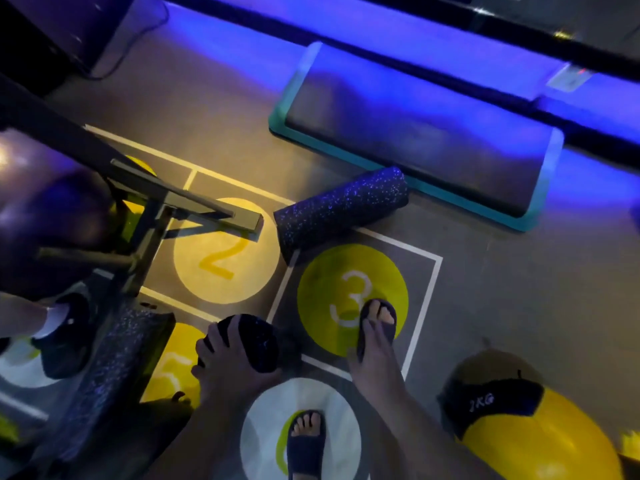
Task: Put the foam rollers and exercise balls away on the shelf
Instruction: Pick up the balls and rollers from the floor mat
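One of the hands (232, 372), left apparently, grips a dark foam roller (247, 341); other unseen.

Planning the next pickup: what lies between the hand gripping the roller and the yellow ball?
The head view shows the person's own slippered foot and lower leg, on circle 3, between the right hand on the roller and the ball.

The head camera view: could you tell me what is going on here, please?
A person's left hand has its fingers wrapped round a dark foam roller down at the floor. Another speckled roller lies beside the teal step platform, a third roller by the metal frame, and a yellow-and-black ball waits at lower right.
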A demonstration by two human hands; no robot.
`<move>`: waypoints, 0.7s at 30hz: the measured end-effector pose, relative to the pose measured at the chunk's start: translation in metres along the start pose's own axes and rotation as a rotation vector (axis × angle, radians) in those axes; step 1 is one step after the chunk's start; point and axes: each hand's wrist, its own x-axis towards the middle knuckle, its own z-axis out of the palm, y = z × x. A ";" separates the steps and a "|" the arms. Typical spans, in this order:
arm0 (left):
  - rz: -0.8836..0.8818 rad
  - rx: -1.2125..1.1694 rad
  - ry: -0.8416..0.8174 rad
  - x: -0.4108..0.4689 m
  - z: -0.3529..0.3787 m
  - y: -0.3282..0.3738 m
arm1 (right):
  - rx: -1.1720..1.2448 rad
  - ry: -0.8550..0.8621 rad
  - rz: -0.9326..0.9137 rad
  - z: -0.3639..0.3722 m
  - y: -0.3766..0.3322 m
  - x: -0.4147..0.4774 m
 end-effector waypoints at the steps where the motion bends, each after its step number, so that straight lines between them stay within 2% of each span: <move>1: -0.008 -0.018 0.013 0.007 -0.008 0.011 | 0.002 0.000 -0.002 -0.009 0.002 0.012; 7: -0.020 -0.086 0.159 0.081 -0.073 0.085 | -0.109 0.005 -0.040 -0.079 -0.015 0.112; 12: -0.073 -0.051 0.168 0.152 -0.121 0.140 | -0.256 -0.007 -0.093 -0.131 -0.045 0.199; 16: -0.102 -0.096 0.203 0.186 -0.118 0.141 | -0.348 -0.056 -0.118 -0.145 -0.061 0.245; 19: -0.029 -0.025 0.337 0.198 -0.110 0.132 | -0.534 -0.113 -0.216 -0.138 -0.068 0.278; 21: 0.028 0.027 0.371 0.204 -0.106 0.124 | -0.673 -0.147 -0.291 -0.124 -0.072 0.302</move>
